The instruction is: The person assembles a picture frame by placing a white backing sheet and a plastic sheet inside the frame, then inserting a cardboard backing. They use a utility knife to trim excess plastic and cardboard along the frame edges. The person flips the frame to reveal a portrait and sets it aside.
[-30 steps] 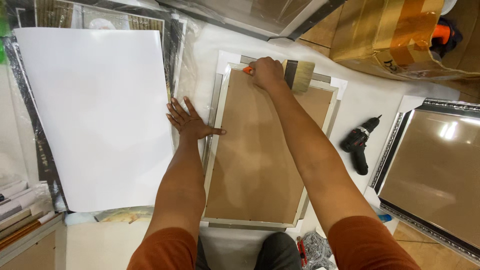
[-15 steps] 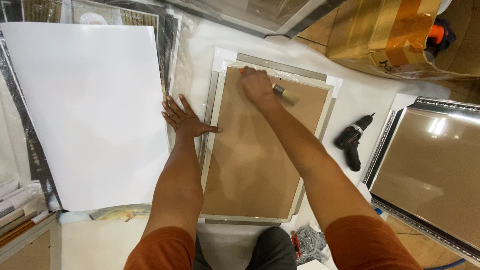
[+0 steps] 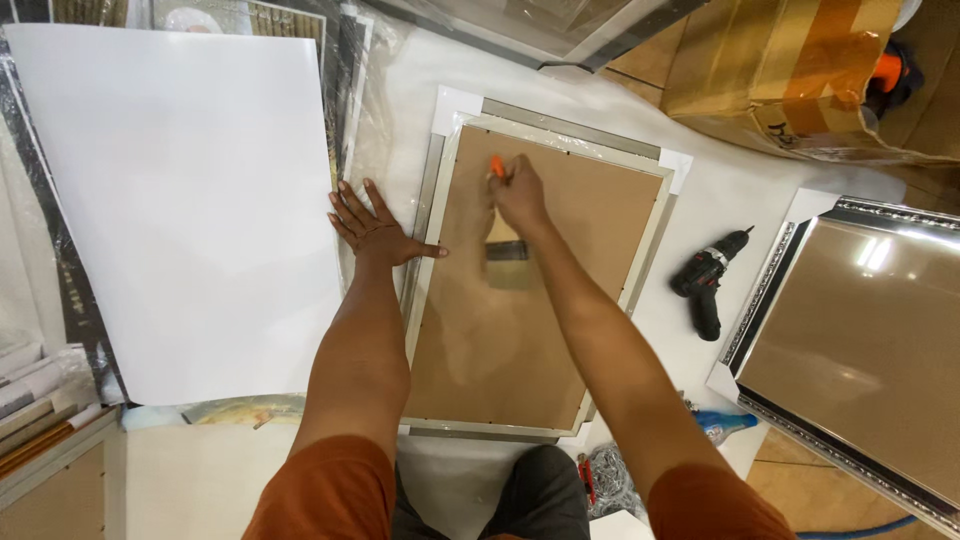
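While gripped, brush [image 3: 505, 245] beneath right-hand fingers [image 3: 512, 190]

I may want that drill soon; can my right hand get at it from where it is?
Probably yes: the drill lies in the open beside the frame, but the right hand holds a brush.

Brush [image 3: 506, 252] motion-blurred; handle hidden in right hand [image 3: 520, 195]; ornate frame [image 3: 860, 340] cut off rt.

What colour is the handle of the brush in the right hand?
Orange: the brush handle sticks out above the right hand, clearest in the head view.
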